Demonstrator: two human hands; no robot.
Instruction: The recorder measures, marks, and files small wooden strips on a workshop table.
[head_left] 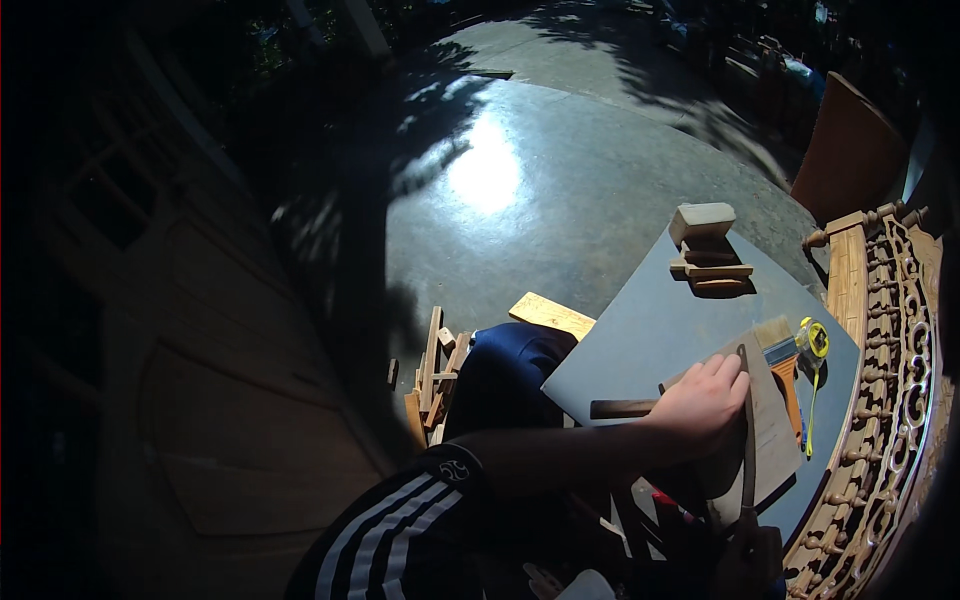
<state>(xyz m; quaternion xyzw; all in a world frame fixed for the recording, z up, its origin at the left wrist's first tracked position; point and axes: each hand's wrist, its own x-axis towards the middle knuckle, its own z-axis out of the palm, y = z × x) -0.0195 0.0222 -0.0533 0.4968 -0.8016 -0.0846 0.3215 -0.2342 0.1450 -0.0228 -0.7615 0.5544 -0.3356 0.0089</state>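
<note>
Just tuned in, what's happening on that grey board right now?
A person's left hand presses a sheet of sandpaper flat on the grey board. The right hand, low in shadow, holds a thin rod across the sheet. A brush, tape measure and wood blocks lie nearby.

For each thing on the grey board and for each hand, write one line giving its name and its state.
left hand: pressed flat on the sandpaper sheet.
right hand: closed around the thin rod's lower end.
thin rod: held upright over the sheet.
sandpaper sheet: lying flat.
paintbrush: lying untouched.
tape measure: tape partly pulled out.
wood blocks: stacked.
</note>
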